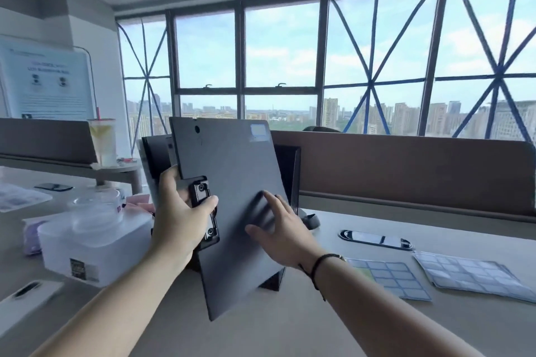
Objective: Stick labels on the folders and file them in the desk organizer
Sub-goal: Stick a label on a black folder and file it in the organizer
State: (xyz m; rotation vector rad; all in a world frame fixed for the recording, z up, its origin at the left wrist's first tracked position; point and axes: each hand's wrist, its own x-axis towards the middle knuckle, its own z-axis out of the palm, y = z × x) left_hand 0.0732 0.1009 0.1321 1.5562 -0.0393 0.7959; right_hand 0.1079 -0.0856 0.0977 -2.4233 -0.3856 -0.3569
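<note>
The labelling of this folder [232, 200] looks done: a pale label [259, 131] sits at its far right corner, so the step in hand is the filing. The folder is dark grey, held up off the desk [377, 324] and tilted, its near corner hanging low over the desk edge. The left hand [181, 211] grips it at the left edge, fingers curled round the side and the thumb pressing on the black clip [204, 210] mounted there. The right hand [280, 230] lies flat against the folder's face, fingers spread and fairly straight, steadying rather than pinching.

Just behind the folder stands the black desk organizer [290, 177], only partly visible past its right edge; other dark folders [156, 159] stand upright on the far left side, apparently already filed. Two sheets of labels [391, 278] lie on the desk to the right, well apart from the hands. A clear plastic box [95, 240] sits at the left.

The next move probably calls for turning the folder upright, lining its lower edge with a free slot, and lowering it beside the others. Which slot is free cannot be told, since the folder hides most of the organizer.
</note>
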